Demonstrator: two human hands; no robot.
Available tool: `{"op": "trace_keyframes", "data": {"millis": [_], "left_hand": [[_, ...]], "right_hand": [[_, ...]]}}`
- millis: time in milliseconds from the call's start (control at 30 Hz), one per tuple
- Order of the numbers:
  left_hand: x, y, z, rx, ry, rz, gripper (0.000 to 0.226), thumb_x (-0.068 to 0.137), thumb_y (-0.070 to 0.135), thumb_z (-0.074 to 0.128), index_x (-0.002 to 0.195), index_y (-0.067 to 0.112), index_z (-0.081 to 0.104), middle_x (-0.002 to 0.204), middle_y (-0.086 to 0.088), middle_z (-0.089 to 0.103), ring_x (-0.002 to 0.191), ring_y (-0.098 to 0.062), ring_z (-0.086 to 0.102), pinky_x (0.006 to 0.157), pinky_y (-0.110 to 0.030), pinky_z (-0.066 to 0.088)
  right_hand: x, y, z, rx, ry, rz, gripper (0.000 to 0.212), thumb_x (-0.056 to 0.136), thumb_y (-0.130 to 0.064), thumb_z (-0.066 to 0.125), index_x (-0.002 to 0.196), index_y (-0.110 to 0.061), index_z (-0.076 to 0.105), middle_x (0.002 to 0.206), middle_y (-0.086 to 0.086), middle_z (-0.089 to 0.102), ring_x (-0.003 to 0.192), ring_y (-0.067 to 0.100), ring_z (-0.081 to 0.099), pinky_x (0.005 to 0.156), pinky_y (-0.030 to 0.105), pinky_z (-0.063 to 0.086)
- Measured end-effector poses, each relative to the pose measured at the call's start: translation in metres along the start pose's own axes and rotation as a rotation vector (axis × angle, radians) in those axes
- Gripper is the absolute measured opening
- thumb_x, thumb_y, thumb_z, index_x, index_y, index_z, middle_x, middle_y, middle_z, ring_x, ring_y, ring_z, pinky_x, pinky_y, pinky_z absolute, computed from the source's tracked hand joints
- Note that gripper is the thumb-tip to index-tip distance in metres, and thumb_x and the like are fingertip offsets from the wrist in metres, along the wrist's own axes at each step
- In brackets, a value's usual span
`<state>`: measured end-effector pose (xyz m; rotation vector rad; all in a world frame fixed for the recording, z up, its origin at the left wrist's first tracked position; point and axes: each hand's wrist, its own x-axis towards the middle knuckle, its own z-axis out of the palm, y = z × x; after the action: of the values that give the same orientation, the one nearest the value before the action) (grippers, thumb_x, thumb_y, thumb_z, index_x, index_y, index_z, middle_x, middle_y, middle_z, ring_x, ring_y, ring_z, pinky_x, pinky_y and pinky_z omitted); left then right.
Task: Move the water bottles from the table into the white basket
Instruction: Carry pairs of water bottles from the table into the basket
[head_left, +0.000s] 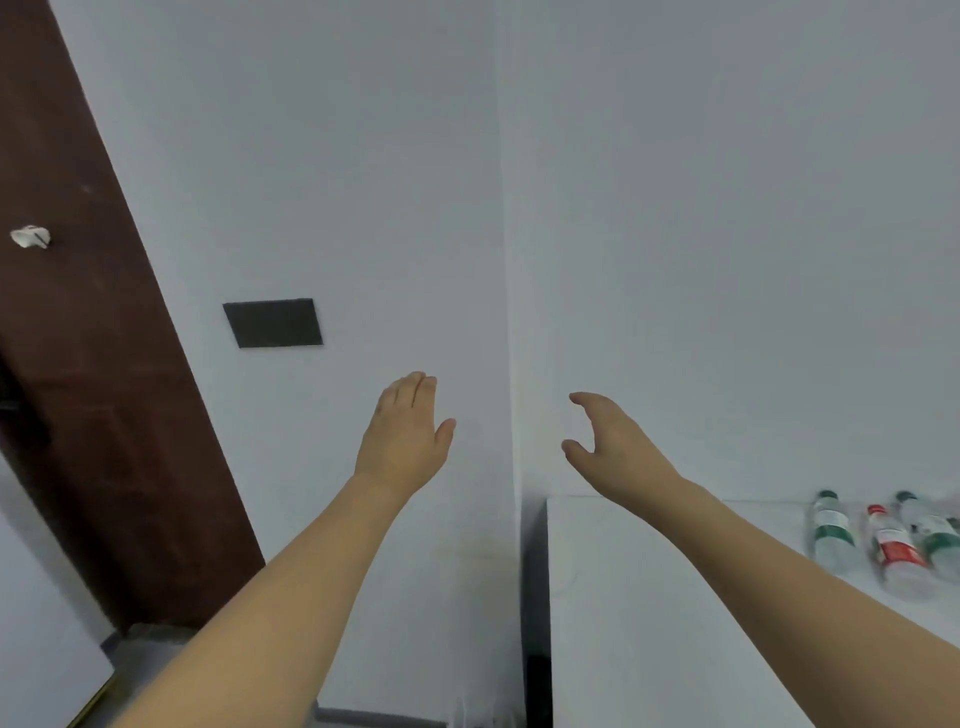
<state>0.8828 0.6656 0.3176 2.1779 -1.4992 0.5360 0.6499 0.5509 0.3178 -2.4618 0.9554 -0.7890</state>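
Three clear water bottles lie on the white table (649, 597) at the right: a green-labelled bottle (830, 532), a red-labelled bottle (894, 551) and another green-labelled bottle (935, 540) cut by the frame edge. My left hand (408, 431) is raised in front of the wall with fingers straight and together, holding nothing. My right hand (608, 441) hovers above the table's far left corner, fingers loosely curved, empty, well left of the bottles. No white basket is in view.
A white wall corner runs straight ahead. A dark brown door (88, 364) stands at the left, with a black wall plate (272, 322) beside it. A dark gap separates the table's left edge from the wall.
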Motion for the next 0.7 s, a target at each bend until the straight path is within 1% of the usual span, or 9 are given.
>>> {"op": "trace_keyframes", "data": {"millis": [133, 267, 367, 500, 600, 700], "left_hand": [[-0.008, 0.079, 0.010, -0.029, 0.038, -0.053, 0.060, 0.099, 0.032, 0.054, 0.146, 0.000, 0.036, 0.151, -0.016, 0.036, 0.142, -0.031, 0.028, 0.118, -0.040, 0.025], [-0.016, 0.154, 0.024, -0.079, 0.026, -0.081, 0.060, 0.099, 0.035, 0.052, 0.147, 0.004, 0.034, 0.154, -0.011, 0.033, 0.144, -0.026, 0.024, 0.118, -0.037, 0.025], [-0.017, 0.196, 0.034, -0.052, -0.006, -0.048, 0.061, 0.099, 0.036, 0.051, 0.148, 0.004, 0.033, 0.155, -0.011, 0.032, 0.144, -0.026, 0.024, 0.118, -0.035, 0.024], [0.001, 0.236, 0.053, -0.083, -0.030, -0.036, 0.061, 0.099, 0.035, 0.051, 0.148, 0.005, 0.032, 0.154, -0.010, 0.032, 0.144, -0.025, 0.024, 0.117, -0.035, 0.024], [0.016, 0.273, 0.075, -0.138, -0.057, -0.056, 0.060, 0.099, 0.034, 0.051, 0.148, 0.004, 0.032, 0.155, -0.010, 0.032, 0.144, -0.025, 0.024, 0.117, -0.036, 0.026], [0.021, 0.323, 0.098, -0.210, -0.088, -0.098, 0.059, 0.099, 0.034, 0.052, 0.147, 0.005, 0.034, 0.154, -0.010, 0.033, 0.142, -0.025, 0.026, 0.114, -0.037, 0.030]], "right_hand": [[-0.025, 0.062, -0.052, 0.007, -0.013, -0.002, 0.059, 0.096, -0.024, 0.052, 0.150, -0.015, 0.029, 0.156, -0.001, 0.031, 0.142, 0.016, 0.029, 0.109, 0.024, 0.023], [-0.043, 0.114, -0.092, 0.030, -0.034, 0.006, 0.058, 0.097, -0.024, 0.052, 0.150, -0.016, 0.029, 0.156, -0.002, 0.030, 0.142, 0.016, 0.029, 0.109, 0.025, 0.023], [-0.050, 0.140, -0.111, 0.018, -0.064, 0.009, 0.058, 0.096, -0.024, 0.052, 0.149, -0.016, 0.029, 0.156, -0.001, 0.031, 0.141, 0.016, 0.030, 0.110, 0.028, 0.026], [-0.053, 0.177, -0.136, 0.020, -0.045, 0.023, 0.058, 0.096, -0.025, 0.052, 0.149, -0.017, 0.029, 0.156, -0.002, 0.031, 0.141, 0.015, 0.030, 0.108, 0.026, 0.025], [-0.060, 0.221, -0.160, -0.011, -0.062, 0.060, 0.059, 0.096, -0.025, 0.052, 0.150, -0.016, 0.029, 0.156, -0.002, 0.031, 0.141, 0.015, 0.030, 0.107, 0.024, 0.024], [-0.066, 0.274, -0.191, -0.015, -0.060, 0.128, 0.059, 0.096, -0.025, 0.053, 0.150, -0.015, 0.029, 0.156, 0.000, 0.031, 0.141, 0.017, 0.030, 0.108, 0.026, 0.024]]}}
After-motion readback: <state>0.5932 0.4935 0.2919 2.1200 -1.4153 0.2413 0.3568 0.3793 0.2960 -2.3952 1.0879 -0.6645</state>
